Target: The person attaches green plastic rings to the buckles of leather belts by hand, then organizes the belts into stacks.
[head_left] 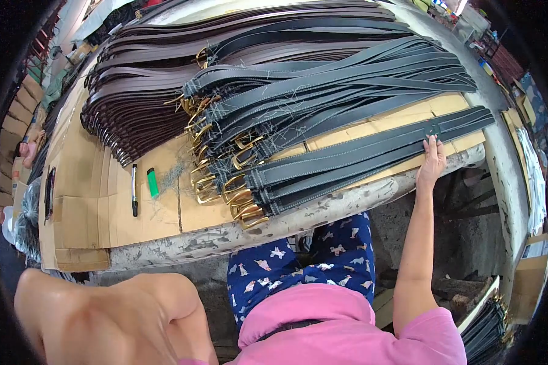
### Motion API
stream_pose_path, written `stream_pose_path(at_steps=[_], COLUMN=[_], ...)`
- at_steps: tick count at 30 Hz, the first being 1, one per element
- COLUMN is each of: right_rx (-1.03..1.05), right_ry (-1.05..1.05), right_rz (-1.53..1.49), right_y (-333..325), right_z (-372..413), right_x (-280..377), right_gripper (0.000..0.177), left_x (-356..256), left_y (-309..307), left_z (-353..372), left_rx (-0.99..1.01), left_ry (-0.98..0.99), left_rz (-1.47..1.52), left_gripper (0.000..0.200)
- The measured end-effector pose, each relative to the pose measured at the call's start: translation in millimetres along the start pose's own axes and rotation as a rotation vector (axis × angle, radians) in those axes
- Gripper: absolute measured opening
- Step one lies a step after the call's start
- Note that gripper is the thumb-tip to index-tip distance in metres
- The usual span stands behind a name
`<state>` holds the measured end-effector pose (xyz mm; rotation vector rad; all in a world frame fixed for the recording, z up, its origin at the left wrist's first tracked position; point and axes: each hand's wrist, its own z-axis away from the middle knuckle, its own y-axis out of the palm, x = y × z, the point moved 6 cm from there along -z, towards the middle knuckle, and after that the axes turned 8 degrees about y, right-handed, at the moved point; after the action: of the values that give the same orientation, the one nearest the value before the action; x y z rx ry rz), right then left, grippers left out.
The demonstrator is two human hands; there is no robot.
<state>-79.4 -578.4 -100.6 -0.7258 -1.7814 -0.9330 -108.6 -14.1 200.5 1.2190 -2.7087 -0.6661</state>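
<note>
My right hand reaches to the right part of a front bundle of black leather belts, its fingers drawn together against them. At the fingertips is a small dark green item whose kind I cannot make out. Gold buckles gather at the bundle's left end. Behind it lies a larger pile of black belts, with loose thread ends scattered over it. My left arm is bent close to the camera at lower left, and its hand is out of the picture.
Dark brown belts are stacked at the back left. A green lighter and a black marker lie on cardboard. The table's worn pale edge runs along the front. More belts are down at lower right.
</note>
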Motion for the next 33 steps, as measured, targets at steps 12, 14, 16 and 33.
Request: stream_pose_path(at_steps=[12,14,16,33], right_rx=[0.010,0.020,0.037,0.603], right_ry=[-0.015,-0.018,-0.025,0.076], right_rz=[-0.018,-0.015,-0.014,0.219], right_y=[1,2,3,136], right_z=[1,2,2,126], right_x=[0,1,3,69], right_gripper=[0.021,0.021,0.021,0.024], left_x=[-1,-1,3,-63], left_y=[1,-4,-9,-183], left_z=[-3,-4,-8,159], left_rx=[-0.019,-0.029,-0.034,-0.297], left_ry=[-0.009,-0.002,0.002,-1.225], left_rz=[-0.133,-0.257,-0.438,-2.365], left_gripper=[0.020,0.017,0.016,0.042])
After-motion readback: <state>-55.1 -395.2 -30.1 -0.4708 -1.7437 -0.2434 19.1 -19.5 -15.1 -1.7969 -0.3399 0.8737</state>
